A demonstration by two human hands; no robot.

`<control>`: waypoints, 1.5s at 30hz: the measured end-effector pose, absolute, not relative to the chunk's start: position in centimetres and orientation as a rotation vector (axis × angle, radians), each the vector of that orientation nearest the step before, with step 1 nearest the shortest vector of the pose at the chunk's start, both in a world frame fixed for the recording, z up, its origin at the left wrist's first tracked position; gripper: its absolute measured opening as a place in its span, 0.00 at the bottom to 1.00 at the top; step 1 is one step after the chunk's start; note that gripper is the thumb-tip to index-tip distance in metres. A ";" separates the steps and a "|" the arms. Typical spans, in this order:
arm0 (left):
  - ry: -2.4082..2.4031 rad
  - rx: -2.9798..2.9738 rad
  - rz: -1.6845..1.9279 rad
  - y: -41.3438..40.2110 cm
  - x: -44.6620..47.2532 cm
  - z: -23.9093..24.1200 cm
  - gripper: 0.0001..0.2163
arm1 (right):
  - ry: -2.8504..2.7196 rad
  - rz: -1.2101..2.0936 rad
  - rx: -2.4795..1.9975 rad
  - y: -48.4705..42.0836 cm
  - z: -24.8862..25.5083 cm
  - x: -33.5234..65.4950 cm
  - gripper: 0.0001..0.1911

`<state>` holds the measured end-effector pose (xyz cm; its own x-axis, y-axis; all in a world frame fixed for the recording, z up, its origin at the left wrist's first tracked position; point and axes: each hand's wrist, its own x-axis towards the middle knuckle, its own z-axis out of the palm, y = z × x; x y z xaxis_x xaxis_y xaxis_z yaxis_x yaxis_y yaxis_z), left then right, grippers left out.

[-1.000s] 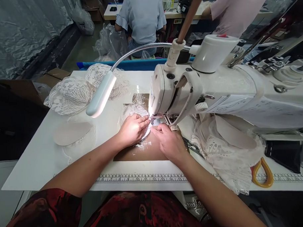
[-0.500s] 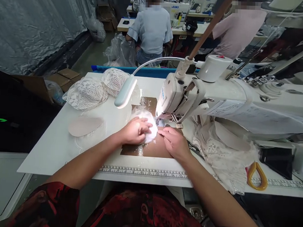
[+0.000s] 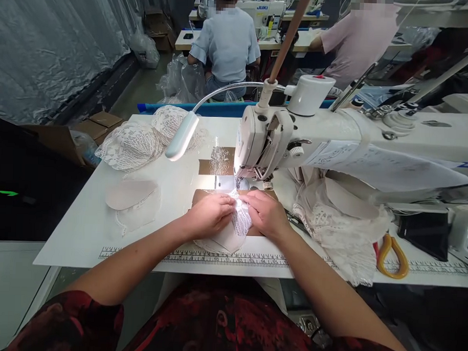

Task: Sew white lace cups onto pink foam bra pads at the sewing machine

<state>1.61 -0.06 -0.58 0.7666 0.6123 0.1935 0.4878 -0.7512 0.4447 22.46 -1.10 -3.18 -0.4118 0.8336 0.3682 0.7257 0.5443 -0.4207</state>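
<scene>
Just in front of the sewing machine [image 3: 254,140] needle, a white lace piece [image 3: 241,220] with a smooth beige cup piece [image 3: 222,240] lies under both hands. My left hand [image 3: 213,211] is closed, its fingertips pinching the lace edge from the left. From the right, my right hand [image 3: 266,212] pinches the same lace near the presser foot, fingers curled. The brown taped sheet [image 3: 204,197] lies beneath, partly covered by hands and fabric. My fingers hide the exact points of grip.
A lamp head [image 3: 182,136] hangs left of the needle. Lace cups [image 3: 133,144] and a beige cup piece [image 3: 131,194] lie leftward. Lace pieces [image 3: 343,225], yellow-handled scissors [image 3: 393,257] and a black tray [image 3: 423,241] are rightward. A printed ruler [image 3: 223,260] edges the table. Other people sit beyond.
The piece has been turned and drawn toward me from beside the needle, so patterned lace now shows. My left hand has gone from lying over it to pinching its edge. The view has shifted slightly.
</scene>
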 end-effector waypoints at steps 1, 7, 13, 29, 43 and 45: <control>0.853 2.625 0.446 0.1 1.8 -0.6 0.12 | -2.305 0.222 -1.282 -1.1 -3.1 22.4 0.19; 1.059 2.734 0.242 1.3 2.1 -0.1 0.17 | -2.458 0.097 -1.417 -1.3 -2.4 21.9 0.16; 1.036 2.766 0.232 1.9 2.3 -0.1 0.17 | -2.469 -0.005 -1.416 -1.4 -2.6 21.8 0.13; 0.733 2.840 0.278 5.5 0.8 -1.0 0.18 | -2.418 0.137 -1.423 -1.2 -2.7 21.6 0.15; 1.012 2.787 0.333 1.1 1.8 -0.8 0.12 | -2.115 0.418 -1.417 -1.2 -3.0 23.0 0.15; 0.991 2.750 0.382 1.3 1.6 -1.1 0.10 | -2.106 0.431 -1.405 -1.3 -2.8 22.9 0.14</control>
<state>1.60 1.26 -1.09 0.7427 0.6463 0.1751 0.5965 -0.7574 0.2655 22.93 -1.28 -2.83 -0.2892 0.9165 0.2764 0.7343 0.3976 -0.5502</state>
